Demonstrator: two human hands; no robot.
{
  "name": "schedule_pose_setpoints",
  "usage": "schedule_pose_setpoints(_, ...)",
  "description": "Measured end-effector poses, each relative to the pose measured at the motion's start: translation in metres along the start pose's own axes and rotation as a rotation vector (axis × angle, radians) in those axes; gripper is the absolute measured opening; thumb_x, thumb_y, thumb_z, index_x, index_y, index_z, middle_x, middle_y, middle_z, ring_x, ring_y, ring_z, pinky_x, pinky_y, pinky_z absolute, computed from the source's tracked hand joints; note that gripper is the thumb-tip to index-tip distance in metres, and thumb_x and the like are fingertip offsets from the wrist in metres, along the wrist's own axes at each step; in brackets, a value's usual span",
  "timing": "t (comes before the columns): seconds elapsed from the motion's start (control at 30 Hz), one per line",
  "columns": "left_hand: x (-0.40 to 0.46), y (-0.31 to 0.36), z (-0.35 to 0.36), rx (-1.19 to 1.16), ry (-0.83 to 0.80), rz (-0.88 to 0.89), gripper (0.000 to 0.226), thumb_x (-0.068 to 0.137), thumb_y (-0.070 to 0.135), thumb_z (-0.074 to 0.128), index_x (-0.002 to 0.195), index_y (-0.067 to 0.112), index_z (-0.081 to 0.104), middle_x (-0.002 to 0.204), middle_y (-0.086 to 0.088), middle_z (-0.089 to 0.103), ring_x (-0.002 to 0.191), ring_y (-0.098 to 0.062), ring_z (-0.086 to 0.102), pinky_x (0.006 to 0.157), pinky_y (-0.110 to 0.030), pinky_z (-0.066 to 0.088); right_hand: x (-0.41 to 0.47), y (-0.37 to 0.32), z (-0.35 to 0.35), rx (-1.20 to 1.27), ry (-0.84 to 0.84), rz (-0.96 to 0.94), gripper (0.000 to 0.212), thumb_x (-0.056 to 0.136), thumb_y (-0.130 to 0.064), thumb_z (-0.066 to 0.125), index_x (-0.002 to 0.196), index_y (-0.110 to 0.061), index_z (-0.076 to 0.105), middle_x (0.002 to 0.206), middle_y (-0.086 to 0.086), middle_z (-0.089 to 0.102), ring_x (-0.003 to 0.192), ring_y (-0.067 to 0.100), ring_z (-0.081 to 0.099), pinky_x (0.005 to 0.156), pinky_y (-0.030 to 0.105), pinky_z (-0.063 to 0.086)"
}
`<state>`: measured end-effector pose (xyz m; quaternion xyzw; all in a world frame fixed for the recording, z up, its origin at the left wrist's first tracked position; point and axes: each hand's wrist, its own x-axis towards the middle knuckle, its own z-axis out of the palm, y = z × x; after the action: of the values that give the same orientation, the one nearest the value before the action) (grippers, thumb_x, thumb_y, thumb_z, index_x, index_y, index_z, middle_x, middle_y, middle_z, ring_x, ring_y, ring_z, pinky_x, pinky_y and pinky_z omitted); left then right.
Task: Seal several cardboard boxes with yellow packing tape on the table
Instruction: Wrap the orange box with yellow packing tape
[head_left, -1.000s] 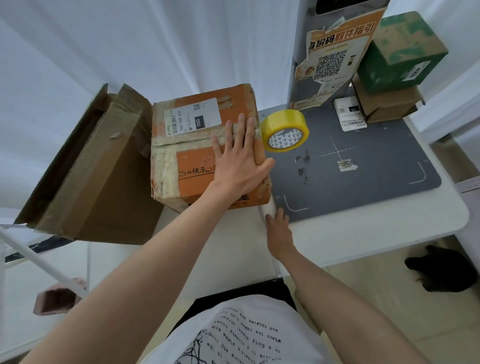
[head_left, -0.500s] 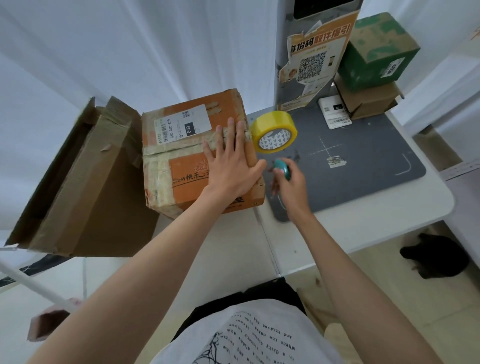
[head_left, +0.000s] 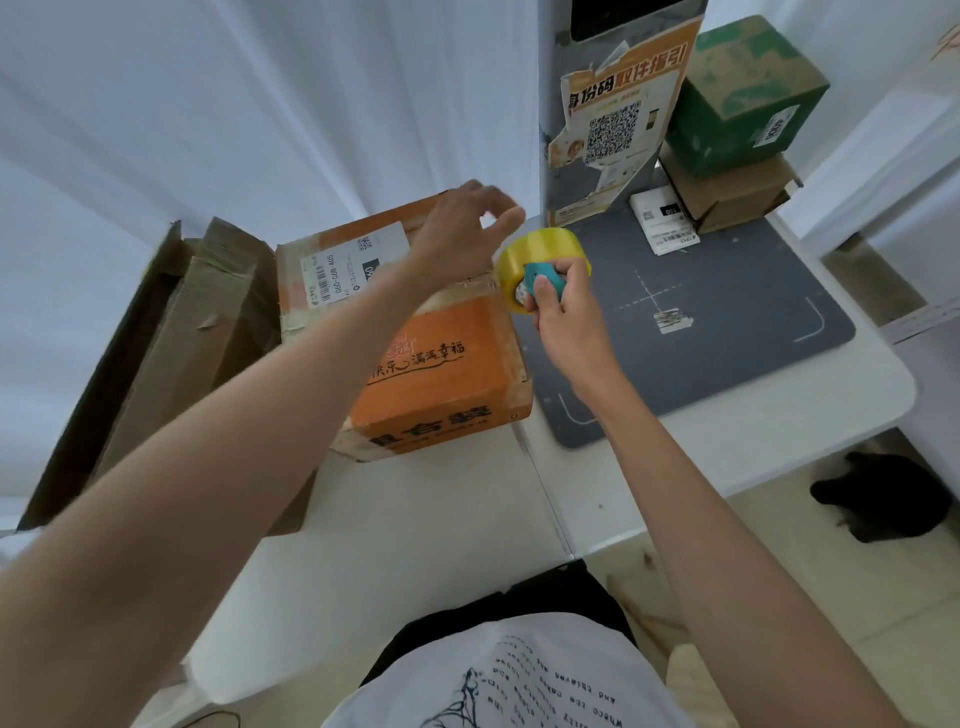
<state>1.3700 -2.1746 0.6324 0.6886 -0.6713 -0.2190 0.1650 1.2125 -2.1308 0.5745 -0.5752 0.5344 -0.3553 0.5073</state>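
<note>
A: White curtains are hanging behind the bench (head_left: 727, 447), and a grey mat (head_left: 727, 332) is covering its right half. The orange cardboard box (head_left: 447, 374) is sitting at the mat's left edge, label side up, with an open brown carton (head_left: 171, 332) lying just to its left.

B: Tape location?

A: The yellow tape roll (head_left: 545, 249) is standing on edge just right of the box's far corner. The right hand (head_left: 566, 312) is holding a small teal cutter (head_left: 543, 278) in front of the roll; its grip is curled tight around the cutter. Whether it is also touching the roll, I cannot tell.

B: Left hand?

A: The left hand (head_left: 462, 228) is hovering over the box's far end, reaching toward the roll. Its grip is loose and narrow, thumb and fingers half curled, holding nothing.

B: Step in hand, as you are judging it?

A: Finding the loose tape end and drawing out a strip. Doing it well probably means pinching the free end with the left hand, steadying the roll with the right, and pulling the strip flat along the box's centre seam before cutting.

B: Other boxes?

A: A green box (head_left: 743, 93) is sitting on a brown box (head_left: 727, 192) at the far right, waiting.
</note>
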Motion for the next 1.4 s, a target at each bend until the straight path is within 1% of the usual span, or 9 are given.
schedule_pose_setpoints(0.17, 0.039, 0.002, -0.011, 0.060, -0.428, 0.020, 0.047, 0.100, 0.051, 0.055, 0.125, 0.014, 0.070, 0.122, -0.005, 0.071, 0.113, -0.024, 0.064, 0.101, -0.041, 0.050, 0.003, 0.005, 0.011, -0.119, 0.086, -0.070, 0.016, 0.107, -0.021, 0.047, 0.114, -0.007, 0.046, 0.101, 0.006, 0.058, 0.078, 0.010, 0.056, 0.060, 0.018, 0.041)
schedule_pose_setpoints(0.27, 0.053, 0.000, -0.011, 0.012, -0.521, 0.015, 0.041, 0.098, 0.039, 0.063, 0.128, 0.013, 0.070, 0.126, -0.004, 0.070, 0.117, -0.020, 0.064, 0.095, -0.027, 0.052, 0.004, 0.002, 0.019, -0.129, 0.141, -0.115, 0.016, 0.106, -0.016, 0.048, 0.117, -0.005, 0.045, 0.100, -0.002, 0.052, 0.077, 0.002, 0.055, 0.063, 0.007, 0.043)
schedule_pose_setpoints(0.37, 0.059, -0.002, -0.010, -0.071, -0.551, -0.011, 0.036, 0.098, 0.034, 0.064, 0.126, 0.013, 0.070, 0.124, -0.002, 0.071, 0.114, -0.017, 0.065, 0.080, -0.013, 0.049, 0.006, -0.002, 0.029, -0.167, 0.208, -0.175, 0.017, 0.106, -0.016, 0.049, 0.117, -0.004, 0.043, 0.087, -0.012, 0.048, 0.074, -0.009, 0.057, 0.059, 0.008, 0.045)
schedule_pose_setpoints(0.5, 0.065, -0.009, -0.005, -0.140, -0.515, -0.037, 0.026, 0.099, 0.028, 0.065, 0.119, 0.015, 0.075, 0.116, 0.001, 0.074, 0.108, -0.013, 0.068, 0.069, -0.008, 0.050, 0.012, -0.007, 0.037, -0.350, 0.226, -0.239, 0.018, 0.106, -0.018, 0.047, 0.118, -0.005, 0.044, 0.084, -0.007, 0.052, 0.062, 0.011, 0.056, 0.050, 0.021, 0.042)
schedule_pose_setpoints(0.7, 0.067, -0.016, 0.000, -0.187, -0.495, -0.057, 0.019, 0.097, 0.021, 0.066, 0.112, 0.017, 0.078, 0.110, 0.005, 0.076, 0.106, -0.010, 0.069, 0.089, -0.021, 0.054, 0.014, -0.007, 0.039, -0.546, 0.237, -0.245, 0.020, 0.107, -0.020, 0.045, 0.122, -0.007, 0.045, 0.079, 0.001, 0.056, 0.061, 0.016, 0.050, 0.046, 0.019, 0.026)
schedule_pose_setpoints(0.87, 0.067, -0.015, 0.000, -0.205, -0.496, -0.063, 0.025, 0.095, 0.027, 0.069, 0.117, 0.017, 0.076, 0.116, 0.004, 0.073, 0.109, -0.009, 0.065, 0.078, -0.012, 0.050, 0.009, -0.004, 0.026, -0.556, 0.106, -0.238, 0.024, 0.106, -0.017, 0.046, 0.129, -0.012, 0.043, 0.086, 0.002, 0.061, 0.072, 0.020, 0.059, 0.060, 0.038, 0.051)
schedule_pose_setpoints(1.1, 0.067, -0.017, 0.000, -0.231, -0.497, -0.084, 0.035, 0.091, 0.037, 0.073, 0.121, 0.019, 0.074, 0.119, 0.002, 0.071, 0.115, -0.015, 0.062, 0.094, -0.029, 0.047, -0.007, 0.065, -0.004, -0.272, 0.065, 0.122, 0.012, 0.099, -0.021, 0.061, 0.100, -0.019, 0.049, 0.096, 0.003, 0.066, 0.090, 0.026, 0.067, 0.077, 0.045, 0.058)
schedule_pose_setpoints(1.23, 0.067, -0.016, -0.001, -0.214, -0.503, -0.099, 0.035, 0.092, 0.038, 0.072, 0.122, 0.019, 0.072, 0.119, 0.003, 0.070, 0.116, -0.017, 0.061, 0.093, -0.030, 0.047, 0.000, 0.118, -0.003, -0.241, 0.002, 0.400, 0.016, 0.096, -0.009, 0.066, 0.111, -0.005, 0.068, 0.109, 0.009, 0.068, 0.095, 0.022, 0.064, 0.071, 0.021, 0.058)
schedule_pose_setpoints(1.4, 0.067, -0.019, -0.001, -0.212, -0.521, -0.107, 0.029, 0.090, 0.040, 0.074, 0.116, 0.028, 0.074, 0.120, 0.004, 0.070, 0.118, -0.018, 0.061, 0.106, -0.041, 0.049, 0.004, 0.170, 0.004, -0.295, 0.036, 0.528, 0.034, 0.094, -0.002, 0.065, 0.127, -0.007, 0.062, 0.129, 0.017, 0.062, 0.117, 0.034, 0.061, 0.093, 0.050, 0.057)
